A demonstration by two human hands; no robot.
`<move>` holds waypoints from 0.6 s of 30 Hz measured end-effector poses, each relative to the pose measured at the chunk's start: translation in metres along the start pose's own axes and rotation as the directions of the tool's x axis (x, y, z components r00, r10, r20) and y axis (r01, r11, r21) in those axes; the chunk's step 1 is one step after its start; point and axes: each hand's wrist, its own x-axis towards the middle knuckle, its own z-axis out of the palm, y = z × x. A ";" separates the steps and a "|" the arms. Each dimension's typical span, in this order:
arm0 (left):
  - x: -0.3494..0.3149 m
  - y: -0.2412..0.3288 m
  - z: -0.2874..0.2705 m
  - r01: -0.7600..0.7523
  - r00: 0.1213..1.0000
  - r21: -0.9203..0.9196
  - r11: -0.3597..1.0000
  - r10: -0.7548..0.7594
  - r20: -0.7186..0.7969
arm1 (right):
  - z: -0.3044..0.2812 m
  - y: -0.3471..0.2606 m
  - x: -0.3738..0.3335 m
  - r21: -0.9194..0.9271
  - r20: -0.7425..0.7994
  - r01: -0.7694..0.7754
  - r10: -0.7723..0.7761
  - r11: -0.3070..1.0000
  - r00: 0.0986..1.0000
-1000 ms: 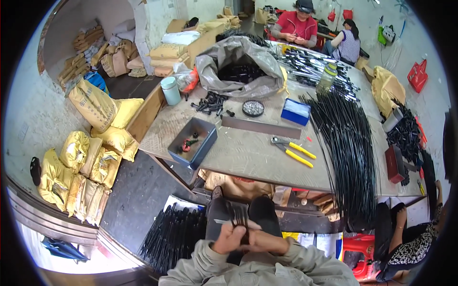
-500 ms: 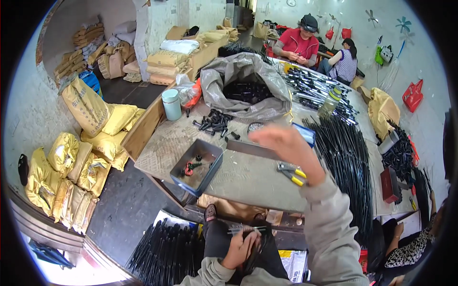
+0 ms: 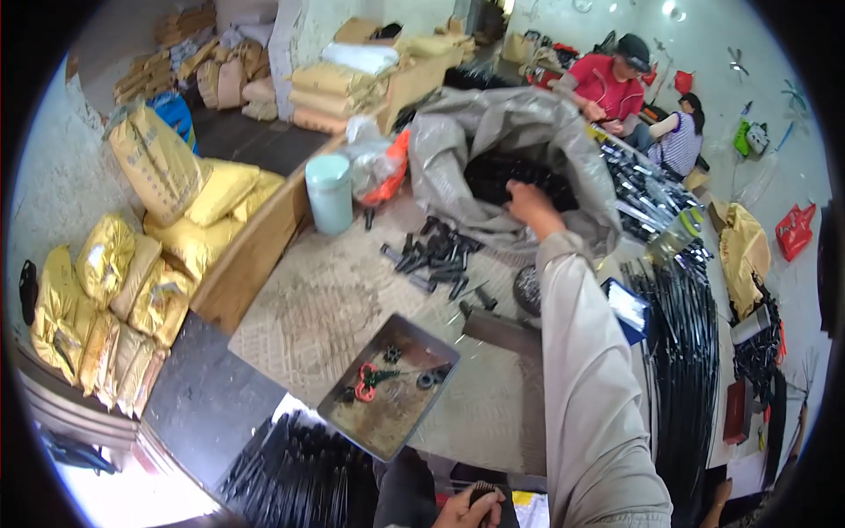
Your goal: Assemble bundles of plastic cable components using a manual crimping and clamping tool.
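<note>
My right hand (image 3: 533,208) reaches over the rim of a large grey woven sack (image 3: 449,198), its fingers apart just above the black parts (image 3: 497,172) inside. Fingertips and dark parts blend, so contact is unclear. Low at the bottom edge, my left hand (image 3: 466,510) is closed around a dark ridged piece (image 3: 482,493) over my lap; most of that piece is hidden. On the table in front lie a heap of short black plastic parts (image 3: 440,255) and a grey tray (image 3: 387,440) holding red-handled scissors (image 3: 366,385) and small black pieces.
A light-blue canister (image 3: 329,195) stands by the wooden side board (image 3: 255,251). Bundles of long black rods lie on the table's right (image 3: 682,361) and below its front edge (image 3: 295,475). Yellow sacks (image 3: 110,264) pile at left. Two people sit across the table; another person's arm shows lower right.
My right hand has moved from above the table forward into the sack's mouth. The view has shifted closer to the table, leaving my left hand at the bottom edge, still closed.
</note>
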 end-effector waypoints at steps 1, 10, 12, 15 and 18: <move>-0.001 -0.002 -0.001 0.013 1.000 -0.018 1.000 -0.013 0.007 | 0.003 0.004 0.009 0.059 -0.033 0.101 -0.099 0.993 0.995; 0.021 -0.011 -0.018 -0.027 0.989 0.088 0.996 0.013 0.150 | -0.011 0.021 0.013 0.085 -0.326 0.139 -0.105 0.987 0.940; 0.020 -0.008 -0.016 -0.031 0.989 0.098 0.995 0.017 0.144 | -0.034 0.022 0.000 0.039 -0.408 0.156 -0.127 0.987 0.904; 0.015 -0.007 -0.017 -0.028 0.994 0.095 0.995 0.018 0.111 | -0.066 -0.016 -0.046 0.367 -0.356 0.495 -0.372 0.788 0.857; 0.014 -0.005 -0.011 -0.023 0.998 0.072 0.997 0.019 0.056 | -0.078 -0.077 -0.109 0.526 -0.186 0.563 -0.560 0.638 0.808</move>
